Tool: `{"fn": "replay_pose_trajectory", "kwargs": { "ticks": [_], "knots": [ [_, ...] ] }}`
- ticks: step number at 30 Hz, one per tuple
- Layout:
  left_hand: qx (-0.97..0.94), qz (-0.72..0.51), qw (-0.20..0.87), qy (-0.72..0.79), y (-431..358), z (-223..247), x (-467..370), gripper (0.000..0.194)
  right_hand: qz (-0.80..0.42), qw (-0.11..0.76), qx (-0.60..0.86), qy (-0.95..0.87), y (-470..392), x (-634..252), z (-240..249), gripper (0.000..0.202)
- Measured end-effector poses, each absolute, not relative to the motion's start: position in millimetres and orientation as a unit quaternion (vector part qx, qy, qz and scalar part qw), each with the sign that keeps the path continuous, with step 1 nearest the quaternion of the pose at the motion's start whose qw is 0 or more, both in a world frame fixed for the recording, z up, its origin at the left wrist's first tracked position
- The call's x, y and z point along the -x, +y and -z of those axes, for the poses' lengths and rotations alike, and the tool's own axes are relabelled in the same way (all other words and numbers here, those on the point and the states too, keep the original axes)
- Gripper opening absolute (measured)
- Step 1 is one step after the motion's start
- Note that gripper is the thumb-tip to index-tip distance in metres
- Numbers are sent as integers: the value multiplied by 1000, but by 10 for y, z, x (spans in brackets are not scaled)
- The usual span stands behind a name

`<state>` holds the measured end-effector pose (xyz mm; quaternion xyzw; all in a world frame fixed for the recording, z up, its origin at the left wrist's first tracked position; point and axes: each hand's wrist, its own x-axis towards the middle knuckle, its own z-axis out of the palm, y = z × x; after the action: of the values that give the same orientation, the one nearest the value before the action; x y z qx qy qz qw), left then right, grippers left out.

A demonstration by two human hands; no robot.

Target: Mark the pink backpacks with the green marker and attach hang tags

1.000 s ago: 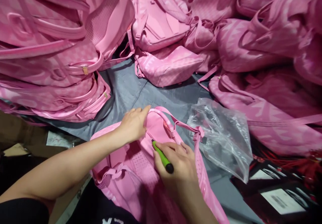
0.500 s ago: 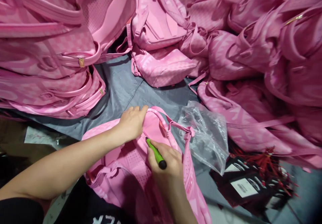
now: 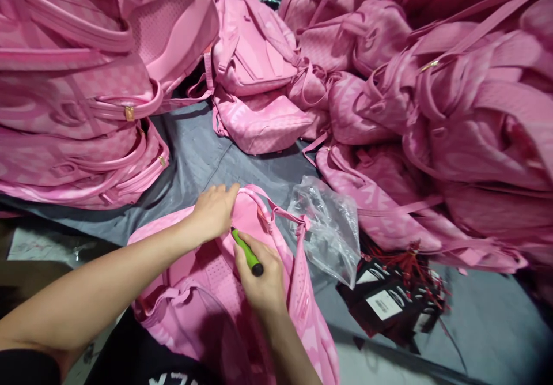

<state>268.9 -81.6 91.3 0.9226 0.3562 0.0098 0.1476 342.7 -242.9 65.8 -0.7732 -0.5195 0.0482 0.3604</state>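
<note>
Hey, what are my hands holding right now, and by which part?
Your right hand holds a green, pen-like tool by its body. Your left hand is on the pink bag near its top edge; whether it grips cannot be told.

The marker (image 3: pixel 246 250) I grip is lime green with a black end (image 3: pixel 257 270), my backpack (image 3: pixel 194 310) pink with a dotted panel (image 3: pixel 215 265). At upper left, the bags (image 3: pixel 78 105) show pink-on-pink checks and gold zip pulls (image 3: pixel 129 113); at lower right, black tags (image 3: pixel 363 308) bear white labels (image 3: pixel 383 305) and red strings (image 3: pixel 410 261) against grey cloth (image 3: pixel 488 310).
</note>
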Motion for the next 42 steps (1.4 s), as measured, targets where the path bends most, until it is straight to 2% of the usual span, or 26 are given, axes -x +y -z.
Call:
{"fn": "replay_pose_trajectory", "kwargs": {
  "ticks": [2,6,9,13,16,20,24,28,32,35,39,40,42],
  "knots": [
    [-923,-8,148,356,-818,-917,-2684,58,-62,371,766,-522,-2417,-3419,-664,27],
    [-924,-9,150,353,-832,-940,-2672,57,-62,337,780,-523,-2417,-3421,-676,25],
    [-921,0,154,358,-836,-950,-2671,58,-80,370,767,-519,-2419,-3422,-678,26],
    [-922,2,151,358,-819,-931,-2678,57,-88,347,782,-510,-2406,-3421,-664,25],
    [-922,-3,145,358,-806,-909,-2683,58,-114,382,770,-498,-2385,-3424,-669,27],
    [-922,-6,144,359,-810,-907,-2680,57,-134,338,780,-510,-2386,-3425,-720,27],
    [-920,1,144,364,-819,-931,-2667,59,-147,392,750,-513,-2411,-3430,-754,30],
    [-921,2,151,359,-819,-954,-2651,60,-183,346,782,-486,-2404,-3424,-764,27],
    [-922,6,142,359,-805,-951,-2648,61,-175,392,754,-497,-2353,-3384,-789,28],
    [-923,8,138,359,-802,-955,-2654,60,-134,388,757,-508,-2510,-3471,-909,21],
    [-920,22,148,363,-811,-981,-2660,59,72,427,784,-446,-3005,-4004,-1024,23],
    [-920,24,147,363,-812,-985,-2663,60,123,393,814,-410,-3102,-4204,-982,27],
    [-920,19,146,363,-814,-983,-2666,62,101,209,884,-407,-3190,-4612,-793,34]
  ]
}}
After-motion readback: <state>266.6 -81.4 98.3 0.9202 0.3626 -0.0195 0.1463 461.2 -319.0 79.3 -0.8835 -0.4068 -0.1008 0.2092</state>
